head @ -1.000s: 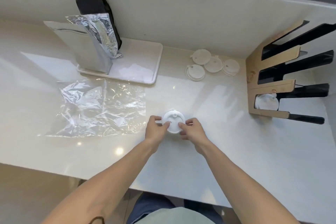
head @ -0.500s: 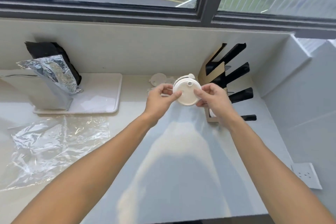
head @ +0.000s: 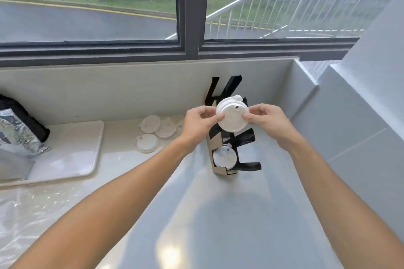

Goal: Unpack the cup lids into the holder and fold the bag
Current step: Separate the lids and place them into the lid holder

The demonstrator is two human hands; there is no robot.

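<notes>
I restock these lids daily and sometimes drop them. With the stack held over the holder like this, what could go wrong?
The stack of lids is pinched only at its edges by the left hand and right hand, so lids may slip apart and scatter. The holder looks light, and pushing down could tip it.

the foil bag [head: 15, 135] is chopped off by the left edge, and the held lid stack [head: 232, 116] covers the middle of the holder [head: 218, 144], can't count its lids
</notes>
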